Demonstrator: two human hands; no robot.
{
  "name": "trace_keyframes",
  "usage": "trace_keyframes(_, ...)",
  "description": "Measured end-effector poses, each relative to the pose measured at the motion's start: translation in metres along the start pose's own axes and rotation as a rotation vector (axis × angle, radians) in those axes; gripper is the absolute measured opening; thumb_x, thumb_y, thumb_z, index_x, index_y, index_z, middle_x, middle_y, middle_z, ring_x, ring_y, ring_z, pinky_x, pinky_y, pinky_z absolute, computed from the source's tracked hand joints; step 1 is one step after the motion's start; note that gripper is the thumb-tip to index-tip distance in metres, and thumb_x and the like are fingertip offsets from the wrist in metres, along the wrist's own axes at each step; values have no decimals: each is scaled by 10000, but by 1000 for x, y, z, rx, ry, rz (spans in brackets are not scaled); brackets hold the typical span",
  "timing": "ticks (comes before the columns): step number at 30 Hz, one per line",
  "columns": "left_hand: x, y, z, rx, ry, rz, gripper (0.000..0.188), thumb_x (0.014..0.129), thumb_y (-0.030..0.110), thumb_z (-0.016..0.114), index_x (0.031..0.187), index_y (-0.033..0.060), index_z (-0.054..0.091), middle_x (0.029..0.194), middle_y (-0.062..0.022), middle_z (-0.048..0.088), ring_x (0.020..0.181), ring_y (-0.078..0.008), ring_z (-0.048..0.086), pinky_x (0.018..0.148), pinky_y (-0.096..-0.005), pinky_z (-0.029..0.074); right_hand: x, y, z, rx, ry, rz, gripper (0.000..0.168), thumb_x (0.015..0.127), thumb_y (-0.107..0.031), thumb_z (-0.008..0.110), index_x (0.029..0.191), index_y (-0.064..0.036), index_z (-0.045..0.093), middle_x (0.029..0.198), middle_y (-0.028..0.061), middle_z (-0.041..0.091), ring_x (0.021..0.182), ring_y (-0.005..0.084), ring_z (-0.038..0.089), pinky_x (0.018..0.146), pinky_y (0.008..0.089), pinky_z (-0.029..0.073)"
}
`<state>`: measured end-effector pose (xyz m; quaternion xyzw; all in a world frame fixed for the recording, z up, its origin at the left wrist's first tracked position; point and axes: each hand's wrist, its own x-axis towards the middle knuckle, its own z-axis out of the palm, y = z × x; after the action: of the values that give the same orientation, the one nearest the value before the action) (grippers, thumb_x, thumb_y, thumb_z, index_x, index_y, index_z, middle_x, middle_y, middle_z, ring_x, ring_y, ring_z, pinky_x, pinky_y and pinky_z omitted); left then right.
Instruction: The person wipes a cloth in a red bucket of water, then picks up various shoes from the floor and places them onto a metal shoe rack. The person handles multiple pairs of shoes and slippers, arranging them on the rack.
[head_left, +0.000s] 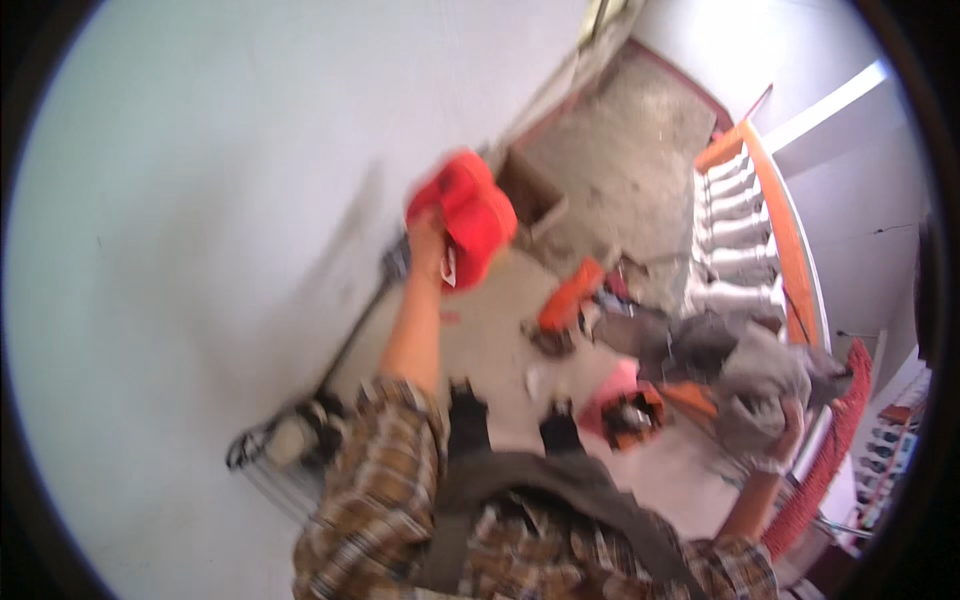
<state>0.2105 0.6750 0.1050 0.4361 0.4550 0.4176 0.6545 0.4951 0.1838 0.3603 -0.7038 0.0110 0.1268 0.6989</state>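
Observation:
My left hand (427, 231) reaches forward near the pale wall, gripping a red cap (472, 214) that is blurred by motion. A white tag or patch shows at the cap's lower edge. On the right, my right hand (791, 426) has hold of a bunched grey cloth (757, 382) beside the balustrade. More dark grey fabric (637, 341) extends leftward from that cloth. Below it stands a pink container (600, 401), with an orange-and-dark item (634, 420) at its opening.
An open cardboard box (532, 199) sits on the floor by the wall. An orange object (570, 294) lies nearer. A white balustrade (739, 255) with an orange rail (787, 225) and a red textured strip (825, 457) run along the right. Blurred equipment (292, 439) leans at left.

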Motion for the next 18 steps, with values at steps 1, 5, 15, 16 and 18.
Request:
trace_keyframes(1,-17,1,4,-86,29,-30,202,835,85,443,986,24,562,910,-53,596,801,-151,561,655,-286,455,13,-5,-23,-85,61,-26,421,667,-55,592,1072,0,495,980,117,563,861,222,559,797,336,451)
trace_keyframes(5,-78,66,-44,-297,44,88,218,830,35,460,1037,0,520,969,-39,597,815,-161,577,732,-261,451,-13,-30,34,21,-279,-41,438,676,-45,576,1102,-11,480,1010,101,558,885,225,558,810,327,441)
trace_keyframes(15,-267,-3,-133,908,626,96,118,648,73,558,748,62,619,786,-142,591,772,-324,570,671,-412,446,-19,-16,94,-386,-698,7,482,712,-136,597,1157,1,476,1129,168,494,996,301,502,866,433,418)
trace_keyframes(16,-288,-11,-138,908,648,45,133,692,105,535,796,62,607,816,-136,601,787,-328,571,685,-426,446,-22,-11,107,-425,-773,-71,501,704,-136,599,1172,-13,467,1144,167,485,1006,309,495,873,440,414)
trace_keyframes(18,-335,-36,-159,805,841,64,158,707,87,517,846,65,590,833,-148,594,794,-337,564,688,-419,443,-40,-1,141,-373,-911,-11,526,696,-138,600,1188,-25,452,1155,164,477,1012,313,491,877,443,411)
